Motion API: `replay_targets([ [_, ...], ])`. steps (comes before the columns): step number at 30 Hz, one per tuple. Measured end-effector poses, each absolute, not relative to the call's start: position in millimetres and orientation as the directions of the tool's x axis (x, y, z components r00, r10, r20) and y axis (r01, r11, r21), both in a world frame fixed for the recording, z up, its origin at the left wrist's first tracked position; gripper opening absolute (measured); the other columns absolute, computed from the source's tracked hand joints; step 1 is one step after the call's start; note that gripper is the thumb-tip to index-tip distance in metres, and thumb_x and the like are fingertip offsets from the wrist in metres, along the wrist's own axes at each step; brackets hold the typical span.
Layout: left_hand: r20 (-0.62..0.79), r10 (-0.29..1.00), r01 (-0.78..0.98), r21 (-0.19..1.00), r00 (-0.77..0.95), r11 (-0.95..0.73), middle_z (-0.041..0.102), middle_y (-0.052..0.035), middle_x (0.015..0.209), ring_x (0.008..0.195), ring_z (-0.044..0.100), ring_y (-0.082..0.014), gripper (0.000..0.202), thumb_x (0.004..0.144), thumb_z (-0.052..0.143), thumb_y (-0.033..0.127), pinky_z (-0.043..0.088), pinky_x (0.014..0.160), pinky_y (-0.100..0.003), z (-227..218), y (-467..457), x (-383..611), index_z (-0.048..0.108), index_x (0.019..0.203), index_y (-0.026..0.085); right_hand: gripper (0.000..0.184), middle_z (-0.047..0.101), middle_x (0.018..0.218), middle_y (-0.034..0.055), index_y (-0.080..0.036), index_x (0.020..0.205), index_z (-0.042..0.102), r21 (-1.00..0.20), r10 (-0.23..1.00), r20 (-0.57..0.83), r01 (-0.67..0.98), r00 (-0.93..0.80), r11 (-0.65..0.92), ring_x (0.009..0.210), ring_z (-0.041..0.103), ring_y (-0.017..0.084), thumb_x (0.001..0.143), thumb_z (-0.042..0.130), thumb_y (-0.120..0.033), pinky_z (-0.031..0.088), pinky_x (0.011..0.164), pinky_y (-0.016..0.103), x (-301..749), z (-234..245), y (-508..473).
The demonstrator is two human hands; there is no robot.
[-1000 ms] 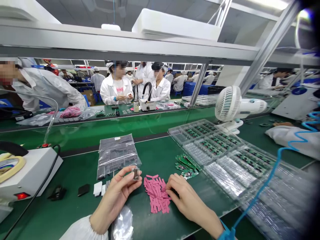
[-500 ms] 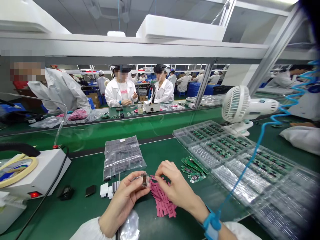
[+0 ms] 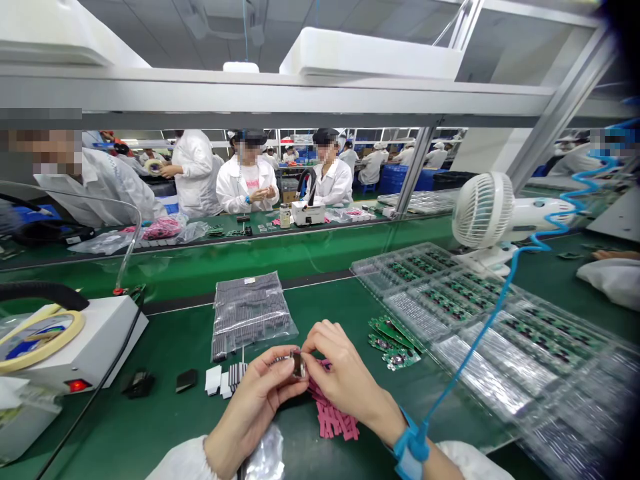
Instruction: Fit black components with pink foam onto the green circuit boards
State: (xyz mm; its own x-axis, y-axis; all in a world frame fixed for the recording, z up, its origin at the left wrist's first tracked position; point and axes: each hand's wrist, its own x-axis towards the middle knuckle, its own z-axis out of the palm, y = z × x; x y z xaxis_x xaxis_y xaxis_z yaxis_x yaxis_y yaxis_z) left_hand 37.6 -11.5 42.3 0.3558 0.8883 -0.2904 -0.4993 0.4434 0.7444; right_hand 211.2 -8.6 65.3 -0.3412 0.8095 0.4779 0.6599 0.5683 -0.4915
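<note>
Both hands — left [image 3: 253, 397], right [image 3: 345, 370] — clamped on a component [image 3: 298, 364], plastic tray edge [image 3: 434, 350] nearby.

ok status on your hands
left hand gripping small boxy part; right hand pinched against it; pink strips lying beneath right hand

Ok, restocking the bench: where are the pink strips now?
In the head view, the pink strips lie under the person's right hand, just left of the loose green circuit boards.

White sleeves [image 3: 181, 461], blue wrist strap [image 3: 410, 452].
</note>
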Motion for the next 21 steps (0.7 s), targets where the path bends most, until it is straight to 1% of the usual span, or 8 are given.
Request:
replay_targets([
  [3,-0.289,0.892,-0.503,0.745,0.347,0.438,0.078,-0.0105,0.091,0.08,0.072,-0.0183,0.029,0.075,0.085,0.024,0.06,0.084,-0.033,43,-12,37,0.074,0.1,0.013,0.02,0.06,0.08,0.0022,-0.021,0.077,0.051,-0.464,0.811,0.505,0.698,-0.297,0.545,0.079,0.052,0.019,0.093,0.048,-0.008,0.037,0.076,0.034,220,66,-7],
  [6,-0.29,0.893,-0.505,0.744,0.345,0.437,0.078,-0.011,0.094,0.081,0.072,-0.0192,0.03,0.075,0.085,0.024,0.06,0.085,-0.034,43,-12,36,0.074,0.101,0.014,0.02,0.063,0.079,0.0025,-0.021,0.079,0.053,-0.491,0.838,0.491,0.718,-0.24,0.493,0.076,0.055,0.019,0.095,0.048,-0.011,0.038,0.073,0.034,235,62,-4],
  [9,-0.285,0.891,-0.505,0.743,0.354,0.438,0.078,-0.0109,0.095,0.083,0.072,-0.0196,0.028,0.077,0.083,0.024,0.06,0.086,-0.035,43,-12,36,0.074,0.102,0.014,0.019,0.065,0.079,0.0017,-0.021,0.081,0.055,-0.524,0.859,0.458,0.712,-0.228,0.468,0.074,0.057,0.019,0.097,0.048,-0.012,0.04,0.072,0.033,245,59,-4],
  [14,-0.285,0.886,-0.505,0.739,0.365,0.445,0.078,-0.0106,0.094,0.083,0.072,-0.0193,0.027,0.077,0.083,0.023,0.06,0.084,-0.033,42,-12,36,0.074,0.101,0.013,0.021,0.063,0.081,0.0002,-0.021,0.079,0.052,-0.557,0.864,0.418,0.672,-0.281,0.488,0.076,0.056,0.017,0.097,0.049,-0.011,0.039,0.074,0.033,237,63,-9],
  [18,-0.293,0.884,-0.503,0.737,0.363,0.451,0.077,-0.0097,0.092,0.08,0.073,-0.0186,0.028,0.076,0.084,0.022,0.06,0.084,-0.033,41,-12,36,0.074,0.1,0.013,0.022,0.06,0.076,-0.0007,-0.02,0.076,0.051,-0.506,0.839,0.421,0.678,-0.345,0.533,0.074,0.053,0.016,0.092,0.052,-0.005,0.036,0.073,0.033,222,68,-11],
  [21,-0.291,0.883,-0.5,0.739,0.368,0.452,0.077,-0.0089,0.09,0.079,0.072,-0.0179,0.027,0.076,0.084,0.022,0.061,0.083,-0.033,41,-12,37,0.074,0.099,0.014,0.023,0.061,0.075,-0.0009,-0.02,0.075,0.052,-0.487,0.832,0.43,0.685,-0.351,0.541,0.073,0.052,0.016,0.09,0.052,-0.003,0.034,0.071,0.033,215,68,-11],
])
